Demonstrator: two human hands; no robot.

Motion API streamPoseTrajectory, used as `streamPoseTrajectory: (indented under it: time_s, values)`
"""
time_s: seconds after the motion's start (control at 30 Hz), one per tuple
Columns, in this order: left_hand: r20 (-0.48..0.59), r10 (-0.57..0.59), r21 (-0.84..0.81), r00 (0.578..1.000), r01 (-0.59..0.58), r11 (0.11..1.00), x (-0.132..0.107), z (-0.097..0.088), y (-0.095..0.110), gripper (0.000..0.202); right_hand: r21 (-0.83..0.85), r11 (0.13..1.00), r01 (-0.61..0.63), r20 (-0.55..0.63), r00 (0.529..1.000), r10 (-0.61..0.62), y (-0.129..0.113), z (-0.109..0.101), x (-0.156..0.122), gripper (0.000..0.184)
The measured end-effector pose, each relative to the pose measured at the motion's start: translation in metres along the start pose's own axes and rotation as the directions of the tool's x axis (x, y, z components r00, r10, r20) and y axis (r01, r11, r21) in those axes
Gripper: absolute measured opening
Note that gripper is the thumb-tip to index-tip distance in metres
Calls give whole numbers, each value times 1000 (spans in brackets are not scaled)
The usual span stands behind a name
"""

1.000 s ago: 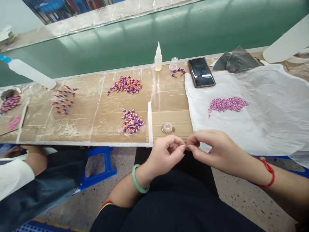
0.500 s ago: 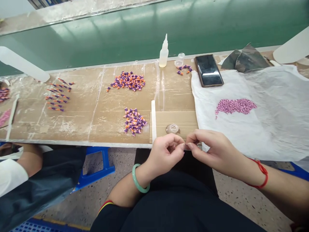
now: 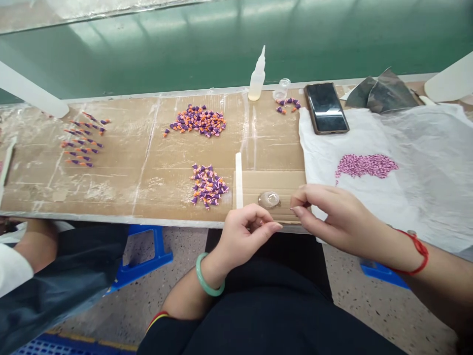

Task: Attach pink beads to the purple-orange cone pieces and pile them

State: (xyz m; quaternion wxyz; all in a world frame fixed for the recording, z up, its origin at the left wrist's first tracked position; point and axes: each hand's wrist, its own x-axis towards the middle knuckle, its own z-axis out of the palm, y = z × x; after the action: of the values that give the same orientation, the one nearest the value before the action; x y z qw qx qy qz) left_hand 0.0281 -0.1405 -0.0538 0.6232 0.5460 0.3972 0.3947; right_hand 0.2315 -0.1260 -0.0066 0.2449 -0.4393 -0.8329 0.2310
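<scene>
My left hand (image 3: 246, 234) is curled closed at the table's front edge, with a tiny pinkish bit showing between its fingers, too small to name. To its right, my right hand (image 3: 328, 214) pinches thumb and forefinger together on something tiny that I cannot make out. The two hands are apart. Just beyond them lies a small clear dome-like blob (image 3: 269, 199) on a cardboard piece (image 3: 254, 180). Near my left hand is a pile of small purple-and-pink cone-shaped pieces (image 3: 209, 186). Many tiny pink bits (image 3: 367, 165) lie on a white cloth (image 3: 377, 207) beyond my right hand.
A larger pile of purple-and-orange pieces (image 3: 201, 121) and spaced rows of them (image 3: 83, 140) lie leftward. At the back stand a dropper bottle (image 3: 256, 79) and a small clear cup (image 3: 282, 89), beside a phone (image 3: 326, 108). A white strip (image 3: 239, 180) borders the cardboard. Another person's arm (image 3: 37, 241) is at left.
My hands have separated: the fingertips were together, and now the right hand is farther right and slightly up, the left slightly left. The camera view has shifted a little.
</scene>
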Motion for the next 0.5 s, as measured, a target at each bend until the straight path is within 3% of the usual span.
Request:
streamPoseTrajectory:
  time_s: [0.3, 0.5]
  values:
    - [-54, 131, 166, 990, -120, 979, 0, -15, 2, 13, -122, 992, 44, 113, 993, -30, 13, -6, 16, 17]
    - [-69, 61, 163, 996, -49, 985, 2, -21, 0, 6, -197, 980, -5, 280, 958, 61, 22, -10, 33, 16]
